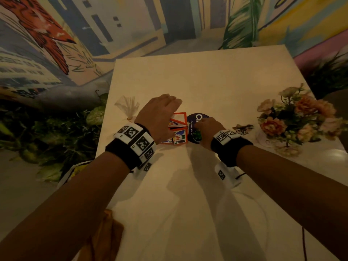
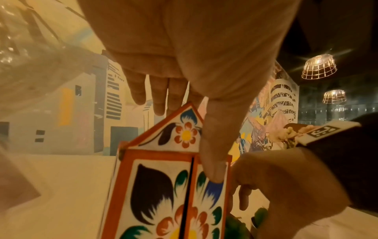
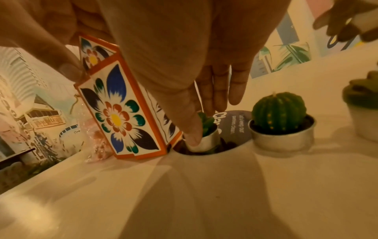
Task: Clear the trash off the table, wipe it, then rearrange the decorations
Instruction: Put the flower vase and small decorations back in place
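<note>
An orange-edged painted box [image 1: 178, 136] with flower panels [image 2: 159, 186] stands on the cream table [image 1: 188, 194]. My left hand [image 1: 163, 110] arches over it and holds it, the thumb [image 2: 212, 165] on the front panel and the fingers behind its roof. Right beside the box [image 3: 120, 116], a small green candle in a tin cup [image 3: 206, 139] sits on a dark round sticker [image 1: 197, 117]. My right hand [image 1: 205, 129] pinches that cup between thumb and fingers. A clear plastic wrapper [image 1: 128, 106] lies at the table's left edge.
A round cactus candle [image 3: 279, 119] and a small potted plant [image 3: 364, 113] stand right of the sticker. A bouquet of pink flowers [image 1: 293, 117] sits at the right edge. Green foliage [image 1: 56, 132] borders the table's left side. A brown cloth [image 1: 105, 232] hangs near the front corner.
</note>
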`<state>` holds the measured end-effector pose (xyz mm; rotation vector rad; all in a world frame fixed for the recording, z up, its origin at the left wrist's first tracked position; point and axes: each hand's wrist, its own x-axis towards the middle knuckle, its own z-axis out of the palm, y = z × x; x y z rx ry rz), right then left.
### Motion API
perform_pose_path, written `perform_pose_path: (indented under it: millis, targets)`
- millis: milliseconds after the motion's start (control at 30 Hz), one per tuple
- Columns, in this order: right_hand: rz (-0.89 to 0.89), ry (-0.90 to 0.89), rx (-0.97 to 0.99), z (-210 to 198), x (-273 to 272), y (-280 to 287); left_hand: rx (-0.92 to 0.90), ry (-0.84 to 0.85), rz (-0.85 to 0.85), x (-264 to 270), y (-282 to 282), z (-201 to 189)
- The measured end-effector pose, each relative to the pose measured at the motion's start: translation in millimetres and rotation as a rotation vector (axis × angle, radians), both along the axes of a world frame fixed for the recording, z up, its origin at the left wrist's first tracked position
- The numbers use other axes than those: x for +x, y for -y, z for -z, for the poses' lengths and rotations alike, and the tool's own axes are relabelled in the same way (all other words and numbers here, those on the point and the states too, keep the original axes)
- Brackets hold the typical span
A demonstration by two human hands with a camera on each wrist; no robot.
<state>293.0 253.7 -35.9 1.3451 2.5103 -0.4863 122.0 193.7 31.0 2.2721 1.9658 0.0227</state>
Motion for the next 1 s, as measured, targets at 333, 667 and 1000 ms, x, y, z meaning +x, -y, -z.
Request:
perform_pose_path:
  millis: [333, 667, 1000]
  targets:
    - [0.018, -0.066, -0.039, 6.1, -3.5, -4.6, -0.239, 0.065, -0.097, -0.9, -13.8, 5.9]
    - [0.059, -0.116, -0.075, 9.5, -8.4, -9.3, -0.212, 0.107, -0.135, -5.2, -23.5, 7.5]
    - [0.083, -0.168, -0.059, 8.1, -0.5, -3.0, -0.198, 0.098, -0.131, -5.7, -23.5, 8.7]
